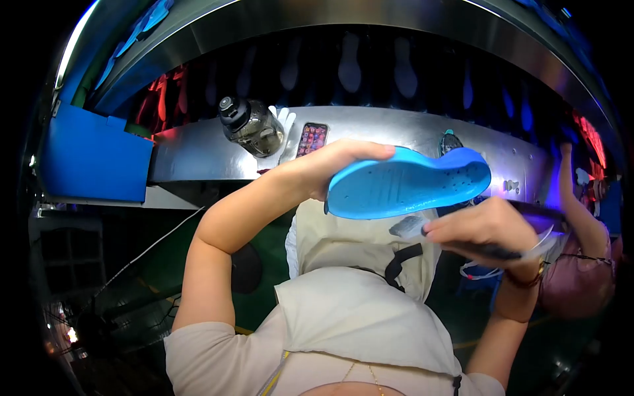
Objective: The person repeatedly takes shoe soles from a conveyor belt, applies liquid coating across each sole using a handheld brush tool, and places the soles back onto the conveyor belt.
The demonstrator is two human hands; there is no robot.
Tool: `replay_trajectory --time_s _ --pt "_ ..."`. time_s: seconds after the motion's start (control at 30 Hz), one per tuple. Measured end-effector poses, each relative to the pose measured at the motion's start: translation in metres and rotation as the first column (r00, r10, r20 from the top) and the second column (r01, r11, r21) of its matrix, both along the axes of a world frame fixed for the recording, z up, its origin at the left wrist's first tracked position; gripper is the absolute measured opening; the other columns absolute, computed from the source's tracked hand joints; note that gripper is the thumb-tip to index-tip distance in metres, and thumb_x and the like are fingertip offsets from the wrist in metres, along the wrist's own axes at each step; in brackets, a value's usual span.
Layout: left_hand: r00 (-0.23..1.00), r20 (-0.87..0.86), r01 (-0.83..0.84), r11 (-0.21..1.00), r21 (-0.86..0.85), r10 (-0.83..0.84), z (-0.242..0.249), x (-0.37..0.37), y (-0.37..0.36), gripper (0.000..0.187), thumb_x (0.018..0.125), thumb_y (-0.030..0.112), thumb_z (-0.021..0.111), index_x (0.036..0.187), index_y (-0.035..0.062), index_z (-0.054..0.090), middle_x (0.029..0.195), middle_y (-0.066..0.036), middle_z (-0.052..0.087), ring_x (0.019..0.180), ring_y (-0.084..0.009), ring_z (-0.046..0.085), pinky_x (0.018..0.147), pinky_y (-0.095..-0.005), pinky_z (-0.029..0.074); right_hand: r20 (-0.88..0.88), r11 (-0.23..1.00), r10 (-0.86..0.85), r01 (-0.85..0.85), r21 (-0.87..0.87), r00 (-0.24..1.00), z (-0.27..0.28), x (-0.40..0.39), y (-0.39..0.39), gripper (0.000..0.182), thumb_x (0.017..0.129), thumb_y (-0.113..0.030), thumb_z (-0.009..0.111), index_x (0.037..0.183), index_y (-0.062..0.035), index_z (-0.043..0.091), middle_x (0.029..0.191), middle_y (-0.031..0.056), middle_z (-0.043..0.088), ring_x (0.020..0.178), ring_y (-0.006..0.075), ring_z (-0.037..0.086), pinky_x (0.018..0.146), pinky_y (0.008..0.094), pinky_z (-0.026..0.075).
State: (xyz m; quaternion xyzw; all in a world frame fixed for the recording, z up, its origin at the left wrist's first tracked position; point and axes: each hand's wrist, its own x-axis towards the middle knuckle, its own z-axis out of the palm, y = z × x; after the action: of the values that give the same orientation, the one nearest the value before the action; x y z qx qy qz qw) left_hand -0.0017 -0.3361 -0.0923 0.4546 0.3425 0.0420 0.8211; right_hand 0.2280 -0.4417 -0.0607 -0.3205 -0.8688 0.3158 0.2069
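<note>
My left hand [350,157] grips a bright blue shoe sole [403,188] at its left end, thumb over the upper edge. The sole is tilted so its inner face shows, with small dark holes and a wet-looking shine along the lower edge. Just below its lower right side, my right hand [489,231] is closed on a brush [407,227] with a flat greyish tip pointing left. The fingers and motion blur hide much of the brush's handle.
On the metal bench stand a dark water bottle [254,125], a white glove [284,122], a phone [312,138] and a small dark item [450,142]. Soles [350,63] hang in a dark row behind. A blue box [98,152] is left; another person's arm [578,198] is right.
</note>
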Motion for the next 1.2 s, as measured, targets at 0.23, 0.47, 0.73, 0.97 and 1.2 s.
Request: replay_trajectory --time_s 0.23,0.47,0.73,0.97,1.2 --pt "0.999 0.037 -0.036 0.999 0.006 0.036 0.005 -0.011 0.0 0.057 0.082 0.04 0.052 0.12 -0.0026 0.047 0.111 -0.021 0.053 0.095 -0.0261 0.056 0.08 -0.0358 0.047 -0.021 0.97 -0.178 0.172 -0.172 0.984 -0.001 0.021 0.008 0.021 0.069 -0.003 0.069 0.09 -0.0021 0.065 0.089 0.0118 0.066 0.083 0.0237 0.065 0.071 0.0289 0.052" --pt "0.879 0.351 -0.162 0.893 -0.42 0.324 -0.041 0.003 -0.006 0.057 0.084 0.039 0.046 0.128 0.0038 0.038 0.121 -0.022 0.046 0.1 -0.0379 0.054 0.077 -0.0567 0.046 -0.384 0.784 -0.608 0.447 -0.431 0.695 -0.042 0.008 0.019 0.017 0.078 -0.005 0.06 0.093 0.0022 0.065 0.074 0.0079 0.064 0.053 0.0093 0.057 0.049 0.0193 0.045" --pt "0.844 0.349 -0.25 0.874 -0.418 0.408 -0.063 0.007 -0.007 0.06 0.084 0.04 0.045 0.13 0.0031 0.034 0.122 -0.023 0.045 0.102 -0.0393 0.052 0.081 -0.0567 0.044 -0.477 0.461 -0.714 0.857 0.232 0.513 -0.097 -0.023 0.028 0.017 0.075 -0.002 0.063 0.091 0.0038 0.064 0.074 0.0111 0.065 0.064 0.0175 0.062 0.064 0.0266 0.048" --pt "0.341 0.65 -0.524 0.712 -0.468 0.679 0.024 -0.067 0.048 0.064 0.087 0.043 0.034 0.132 -0.0026 0.029 0.124 -0.026 0.043 0.105 -0.0443 0.049 0.084 -0.0576 0.042 -0.618 0.71 -0.593 0.697 -0.099 0.517 -0.047 0.039 0.033 0.026 0.086 -0.016 0.05 0.093 0.0071 0.061 0.09 0.0188 0.063 0.081 0.0205 0.061 0.075 0.0284 0.047" --pt "-0.405 0.577 -0.575 0.293 -0.764 0.709 0.106 -0.09 0.219 0.067 0.086 0.048 0.022 0.133 0.0002 0.026 0.135 -0.018 0.033 0.129 -0.0304 0.026 0.104 -0.0495 0.023 -0.143 0.328 -0.81 0.642 0.693 0.568 -0.038 0.038 0.161 0.075 0.081 -0.021 0.057 0.136 0.0049 0.014 0.142 0.0225 0.014 0.132 0.0339 0.015 0.107 0.0382 0.015"
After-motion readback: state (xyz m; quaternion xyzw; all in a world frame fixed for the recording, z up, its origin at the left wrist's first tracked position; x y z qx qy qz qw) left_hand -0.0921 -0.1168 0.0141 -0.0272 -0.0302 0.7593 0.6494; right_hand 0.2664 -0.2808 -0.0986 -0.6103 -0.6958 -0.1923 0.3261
